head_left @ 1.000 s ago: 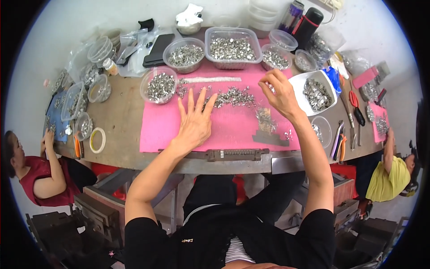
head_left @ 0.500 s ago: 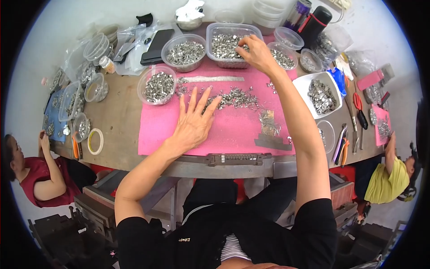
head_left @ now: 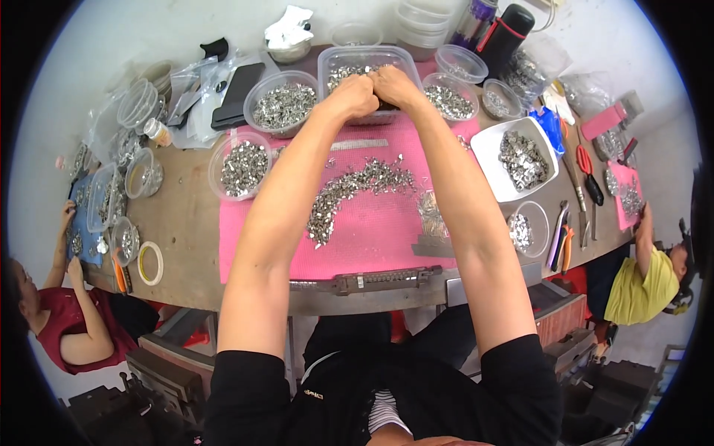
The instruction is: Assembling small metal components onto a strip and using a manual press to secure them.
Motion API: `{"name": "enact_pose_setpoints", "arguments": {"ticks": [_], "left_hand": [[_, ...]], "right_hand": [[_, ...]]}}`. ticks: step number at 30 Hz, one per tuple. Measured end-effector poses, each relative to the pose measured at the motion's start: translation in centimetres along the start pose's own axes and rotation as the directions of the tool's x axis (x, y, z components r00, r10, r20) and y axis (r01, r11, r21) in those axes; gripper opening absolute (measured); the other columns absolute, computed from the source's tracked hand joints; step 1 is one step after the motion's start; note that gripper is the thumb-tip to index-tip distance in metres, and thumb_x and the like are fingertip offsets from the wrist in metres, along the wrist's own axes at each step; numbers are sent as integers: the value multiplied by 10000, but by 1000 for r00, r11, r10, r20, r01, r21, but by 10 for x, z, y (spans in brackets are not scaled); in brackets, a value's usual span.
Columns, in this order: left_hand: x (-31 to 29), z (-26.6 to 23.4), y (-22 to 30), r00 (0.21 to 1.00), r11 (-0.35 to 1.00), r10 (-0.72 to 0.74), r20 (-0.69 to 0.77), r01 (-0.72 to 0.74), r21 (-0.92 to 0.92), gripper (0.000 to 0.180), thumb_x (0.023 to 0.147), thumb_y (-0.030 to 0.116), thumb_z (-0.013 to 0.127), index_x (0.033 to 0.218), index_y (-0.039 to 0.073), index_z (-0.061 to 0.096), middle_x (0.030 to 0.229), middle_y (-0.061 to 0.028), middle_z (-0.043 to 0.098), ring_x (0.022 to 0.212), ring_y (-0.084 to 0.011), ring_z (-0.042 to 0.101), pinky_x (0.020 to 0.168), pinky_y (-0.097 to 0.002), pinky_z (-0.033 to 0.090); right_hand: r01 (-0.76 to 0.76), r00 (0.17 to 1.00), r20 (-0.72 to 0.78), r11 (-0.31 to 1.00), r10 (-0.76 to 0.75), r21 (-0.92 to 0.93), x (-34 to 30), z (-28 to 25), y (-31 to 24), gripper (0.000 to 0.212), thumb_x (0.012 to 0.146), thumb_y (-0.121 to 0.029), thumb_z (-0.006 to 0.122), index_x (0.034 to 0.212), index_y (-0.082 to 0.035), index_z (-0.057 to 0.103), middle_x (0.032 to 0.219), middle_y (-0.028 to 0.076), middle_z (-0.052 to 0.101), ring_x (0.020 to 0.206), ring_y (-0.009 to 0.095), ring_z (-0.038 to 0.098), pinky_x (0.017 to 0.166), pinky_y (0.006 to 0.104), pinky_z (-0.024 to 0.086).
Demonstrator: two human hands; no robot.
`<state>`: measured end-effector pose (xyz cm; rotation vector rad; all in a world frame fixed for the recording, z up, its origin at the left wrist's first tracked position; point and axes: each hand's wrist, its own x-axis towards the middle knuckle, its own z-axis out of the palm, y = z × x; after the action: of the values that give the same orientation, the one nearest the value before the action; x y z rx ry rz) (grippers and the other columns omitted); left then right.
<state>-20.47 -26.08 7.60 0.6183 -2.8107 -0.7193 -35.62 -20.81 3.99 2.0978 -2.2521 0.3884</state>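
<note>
A: Materials and shapes first?

B: Small shiny metal pieces (head_left: pixel 364 181) lie in a grainy, curved heap on a finely textured pink mat (head_left: pixel 357 234). Similar bits fill a clear rectangular tub (head_left: pixel 364 50) at the mat's far edge. Left of it stand two round clear plastic tubs, also loaded. To the right, a white squarish bowl (head_left: pixel 487 178) with rounded corners holds larger-looking pieces. A pale flat strip (head_left: pixel 361 144) lies between the heap and the rectangular tub.

A: Pose of the hands?

B: Both forearms reach far forward, converging over the rectangular tub. Left hand (head_left: pixel 355 97): back upward, fingers curled narrow, at the near side of the tub. Right hand (head_left: pixel 394 85): just beside it, wrist bent, fingers pointing down and inward. Fingertips are hidden; cannot tell whether either holds a piece, or whether the hands touch each other.

A: Labels, writing?

B: A small line of pale lettering on the chest of the black shirt (head_left: pixel 245 394). The little white-capped jar (head_left: pixel 158 132) at left has an orange-toned label, too small to read. The purple container (head_left: pixel 474 22) at the back has a patterned surface, details blurred
</note>
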Motion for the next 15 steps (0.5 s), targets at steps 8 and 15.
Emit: {"name": "enact_pose_setpoints", "arguments": {"ticks": [8,15], "left_hand": [[42,41,-16,796,255,-596,-105,63,-965,237,983,101,560,1091,-76,675,1015,-177,718,954,-252,677,813,-379,525],[55,55,9,792,-493,-598,124,-242,-836,437,1114,330,404,1159,-20,663,1043,-130,696,909,-240,696,801,-382,601]], "right_hand": [[-143,623,138,-61,770,988,5,4,-47,329,912,-104,546,1099,131,679,1040,226,722,882,291,711,752,428,548],[357,534,140,-372,834,857,-5,-12,-62,330,1034,-201,528,1040,89,686,953,168,709,851,248,692,768,365,587]]}}
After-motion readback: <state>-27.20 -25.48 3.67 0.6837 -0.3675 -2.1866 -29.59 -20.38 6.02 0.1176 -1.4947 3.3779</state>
